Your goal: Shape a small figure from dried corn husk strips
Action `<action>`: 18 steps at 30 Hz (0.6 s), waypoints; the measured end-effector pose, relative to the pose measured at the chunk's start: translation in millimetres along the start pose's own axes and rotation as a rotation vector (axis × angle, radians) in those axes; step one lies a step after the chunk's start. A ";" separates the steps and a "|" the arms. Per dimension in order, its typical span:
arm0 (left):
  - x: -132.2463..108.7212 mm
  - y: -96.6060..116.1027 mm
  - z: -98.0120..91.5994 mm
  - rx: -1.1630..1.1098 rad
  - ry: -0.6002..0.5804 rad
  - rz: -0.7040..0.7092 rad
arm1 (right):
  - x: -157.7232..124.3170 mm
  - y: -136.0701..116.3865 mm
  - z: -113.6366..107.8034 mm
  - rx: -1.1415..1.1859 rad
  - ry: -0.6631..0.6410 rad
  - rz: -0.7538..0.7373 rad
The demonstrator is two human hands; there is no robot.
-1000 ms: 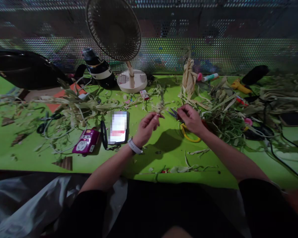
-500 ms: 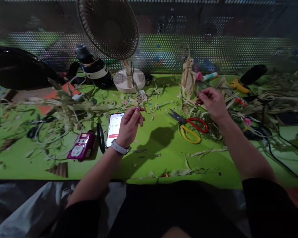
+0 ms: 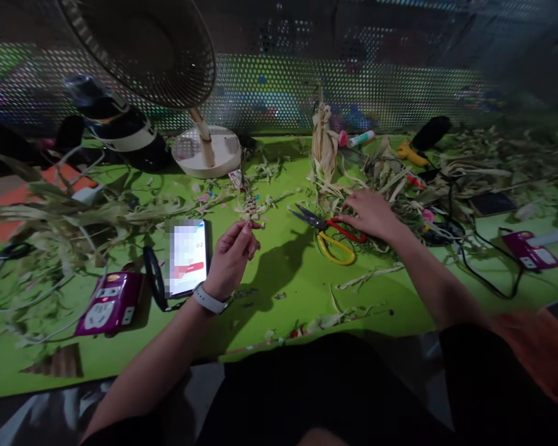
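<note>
My left hand, with a pale watch band on its wrist, is closed in a pinch on the near end of a short braided strip of corn husk. The braid points away from me toward the fan. To the right, my right hand reaches low with its fingers stretched out, over husk scraps and beside the red handle of the scissors; whether it touches the handle I cannot tell. The scissors lie with blades apart, pointing left, their other handle yellow. Behind them stands a bundled corn-husk figure.
A fan and a dark bottle stand at the back. A phone and a purple power strip lie left. Loose husks, a glue stick, a yellow tool and cables cover the green table.
My right hand has come down and nearer the scissors' red handle, its pinch opening out. My left hand keeps its pinch on the braid. The view has turned to the right.
</note>
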State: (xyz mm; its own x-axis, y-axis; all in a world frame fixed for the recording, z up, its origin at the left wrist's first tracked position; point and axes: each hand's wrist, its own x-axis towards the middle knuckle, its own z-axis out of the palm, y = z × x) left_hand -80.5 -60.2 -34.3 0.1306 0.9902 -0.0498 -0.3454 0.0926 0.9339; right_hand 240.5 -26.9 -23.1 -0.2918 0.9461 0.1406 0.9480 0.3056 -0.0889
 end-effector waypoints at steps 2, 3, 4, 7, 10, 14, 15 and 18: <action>0.3 -0.5 0.6 -0.012 -0.001 -0.012 | 1.8 -0.5 1.8 0.051 -0.015 0.015; 0.4 -0.4 0.8 -0.017 -0.001 -0.017 | 2.8 -0.1 -0.1 0.131 0.001 0.030; 0.6 -0.2 1.1 -0.025 -0.002 -0.022 | 3.8 0.6 -3.9 0.241 0.030 0.050; 1.5 1.0 1.6 -0.065 -0.015 -0.027 | 6.0 2.4 -23.8 0.660 0.129 0.118; 2.5 3.8 1.4 -0.107 -0.034 -0.030 | 10.0 1.0 -47.8 0.964 0.179 0.147; 3.8 17.3 6.4 -0.118 -0.073 -0.032 | 22.6 -9.3 -77.0 1.089 0.217 0.144; 4.5 23.4 10.5 -0.121 -0.100 -0.029 | 27.0 -13.8 -83.8 1.105 0.215 0.134; 10.1 45.3 32.5 -0.126 -0.176 0.036 | 41.1 -32.1 -101.9 1.151 0.224 0.079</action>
